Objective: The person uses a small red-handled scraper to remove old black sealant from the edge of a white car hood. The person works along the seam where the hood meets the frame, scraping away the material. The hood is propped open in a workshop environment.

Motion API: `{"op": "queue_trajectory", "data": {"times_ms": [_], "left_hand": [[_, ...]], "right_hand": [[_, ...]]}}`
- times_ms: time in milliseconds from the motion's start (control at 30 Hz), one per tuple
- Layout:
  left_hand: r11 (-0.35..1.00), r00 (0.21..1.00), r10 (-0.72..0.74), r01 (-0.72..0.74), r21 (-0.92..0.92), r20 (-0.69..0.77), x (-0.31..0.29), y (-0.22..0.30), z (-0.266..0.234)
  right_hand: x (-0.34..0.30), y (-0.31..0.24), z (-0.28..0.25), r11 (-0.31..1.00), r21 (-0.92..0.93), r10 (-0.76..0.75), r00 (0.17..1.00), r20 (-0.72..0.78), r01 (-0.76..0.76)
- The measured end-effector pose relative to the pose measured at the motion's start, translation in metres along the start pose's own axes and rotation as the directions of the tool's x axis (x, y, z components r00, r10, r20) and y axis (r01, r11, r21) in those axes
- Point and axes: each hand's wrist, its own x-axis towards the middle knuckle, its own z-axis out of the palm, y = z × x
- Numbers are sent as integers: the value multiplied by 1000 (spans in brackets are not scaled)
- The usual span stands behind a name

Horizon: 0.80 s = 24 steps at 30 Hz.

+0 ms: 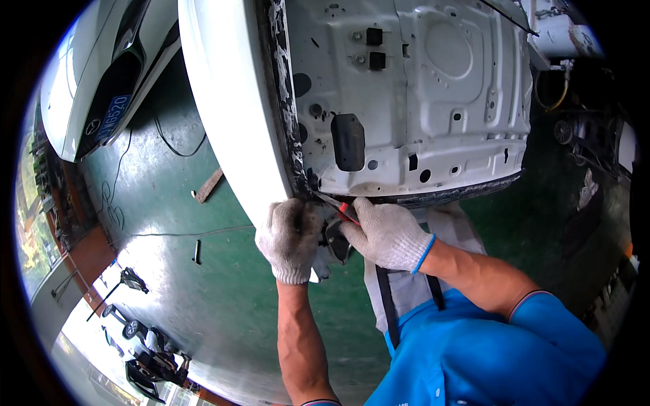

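Observation:
My right hand [393,233], in a white knitted glove with a blue cuff, grips a red-handled tool [348,213]. Its narrow metal end points up and left, to the lower left corner of a white car door shell [433,88]; the exact kind of tool is not clear. My left hand [290,238], gloved too and stained dark on its back, is closed at that same corner, beside the tool's tip. Whatever its fingers hold is hidden. A long white outer panel [227,95] runs up from the left hand, with a dark, ragged seam [282,88] along its edge.
At the upper left stands another white car [95,74]. On the green floor [203,291] lie a wooden piece [208,185], a small metal tube [197,252] and dark cables [177,152]. A wheeled black stand [586,139] is at the right.

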Motion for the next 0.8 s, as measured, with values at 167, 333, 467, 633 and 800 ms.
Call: {"op": "queue_trajectory", "data": {"times_ms": [167, 333, 467, 633, 800], "left_hand": [[999, 1000, -23, 23, -30, 15, -1, 0, -2], [995, 996, -43, 49, -88, 72, 6, 1, -9], [993, 993, -39, 51, -108, 109, 9, 1, -12], [992, 983, -36, 57, -112, 181, 12, -4, -18], [992, 984, -35, 56, -114, 174, 14, 1, -18]], "right_hand": [[-4, -10, -7, 999, -14, 51, 998, 42, -50], [2, 0, -14, 999, 1, -32, 998, 57, 32], [9, 2, -31, 995, -48, -77, 990, 120, 83], [11, 4, -49, 996, -33, -77, 979, 186, 85], [5, 7, -41, 992, -71, -96, 990, 104, 103]]}}
